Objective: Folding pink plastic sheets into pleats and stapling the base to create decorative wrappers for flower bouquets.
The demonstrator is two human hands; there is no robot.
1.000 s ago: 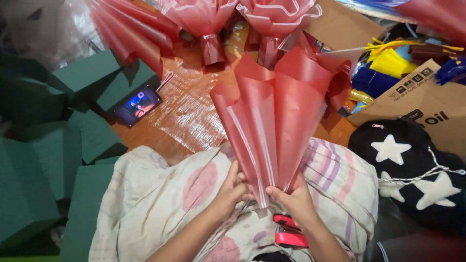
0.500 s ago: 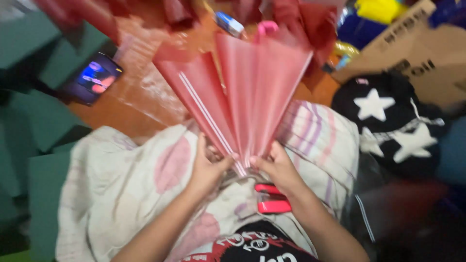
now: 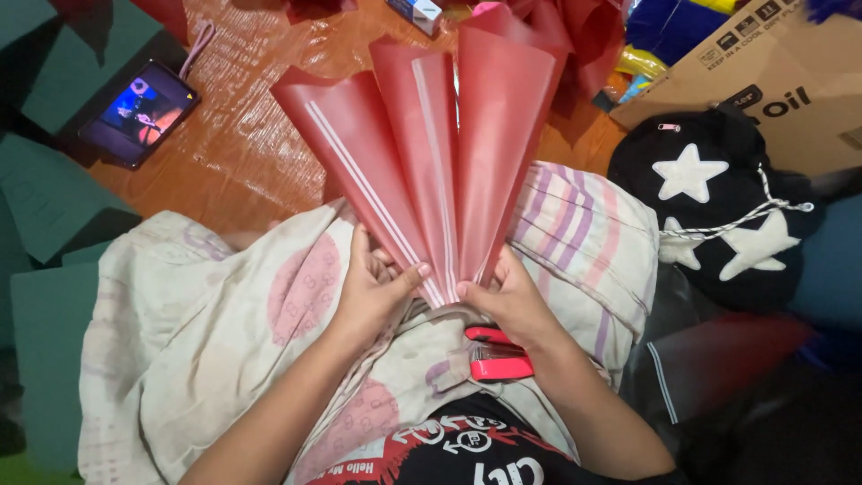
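A fan of red wrapping sheet [image 3: 440, 153], folded into several pleats with thin white stripes, rises from my lap. My left hand [image 3: 373, 287] pinches its narrow lower end from the left, thumb pressed on the pleats. My right hand [image 3: 503, 296] grips the same end from the right. Both hands rest on a pale cloth with pink patches [image 3: 224, 332] that covers my legs. A red stapler [image 3: 498, 359] lies on the cloth just under my right wrist.
A phone with a lit screen [image 3: 135, 112] lies on the orange floor at the left, beside dark green foam blocks [image 3: 54, 216]. A black bag with white stars [image 3: 718, 207] and a cardboard box [image 3: 763, 72] sit at the right. More red sheets [image 3: 584, 27] lie ahead.
The view has tilted down and closer. The pleats are gathered tighter into a narrower fan, and both hands have stayed pinched on its lower end.
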